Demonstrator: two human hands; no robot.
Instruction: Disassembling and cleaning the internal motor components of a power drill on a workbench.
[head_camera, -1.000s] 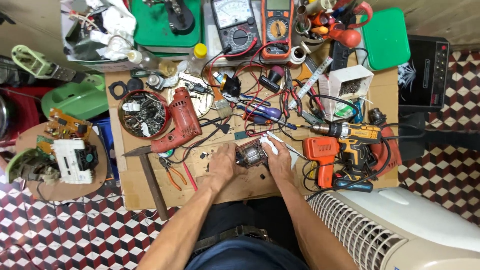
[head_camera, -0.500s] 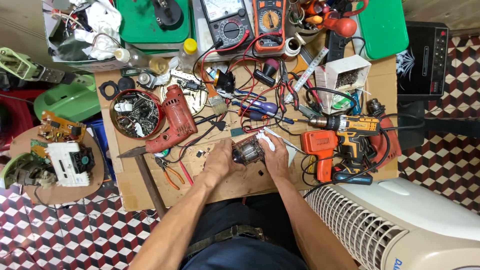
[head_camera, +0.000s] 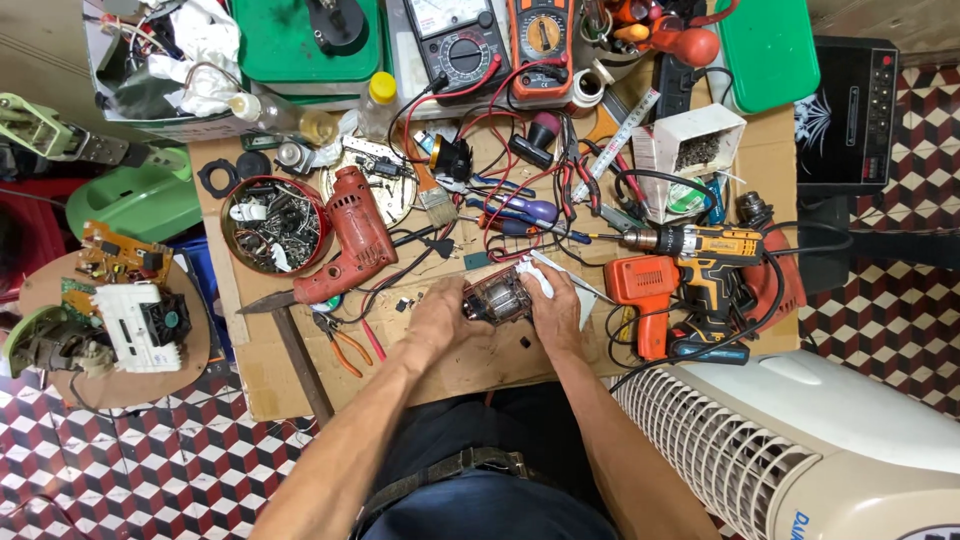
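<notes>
Between left hand (head_camera: 437, 318) and right hand (head_camera: 553, 312), motor part (head_camera: 496, 297), fingers clamped on it, long axis left-right.

My surface (head_camera: 760, 160) is covered in brown cardboard and sits over a floor (head_camera: 120, 470) of red, white and dark cube-pattern tiles. A white tower fan (head_camera: 800, 440) lies at my right (grille facing up), and a small round wooden stand (head_camera: 195, 350) sits at my left. The light is even.

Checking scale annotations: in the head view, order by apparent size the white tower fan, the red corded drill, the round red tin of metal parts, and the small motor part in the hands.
1. White tower fan, nearest the camera
2. Red corded drill
3. Round red tin of metal parts, close to the drill
4. Small motor part
</notes>
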